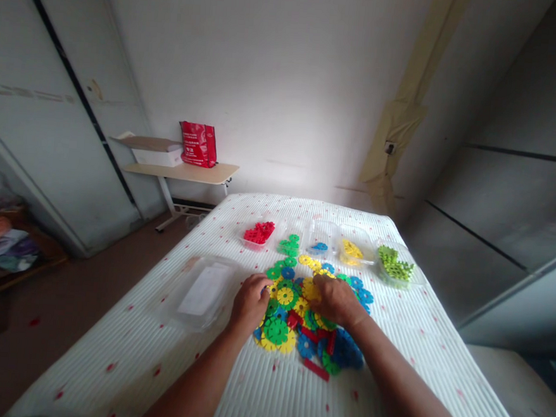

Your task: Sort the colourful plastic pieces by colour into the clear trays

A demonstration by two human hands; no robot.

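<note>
A loose heap of notched plastic discs in blue, green and yellow lies on the table. My left hand [251,300] rests at the heap's left edge with its fingers curled inward; anything inside them is too small to make out. Beside it lies a yellow disc on a green one [285,295]. Over the heap's right part, my right hand [336,298] has its fingers bent down and closed at a yellow disc [310,289]. Its fingertips are partly hidden. Nearer to me are a large green disc [276,330], dark blue discs [347,349] and a red strip piece [316,369].
Along the far side stand clear tubs with red pieces [259,232], blue pieces [320,247], yellow pieces [351,250] and light green pieces [394,265]. Green discs [289,245] sit among them. A clear plastic lid [203,292] lies left of my left hand.
</note>
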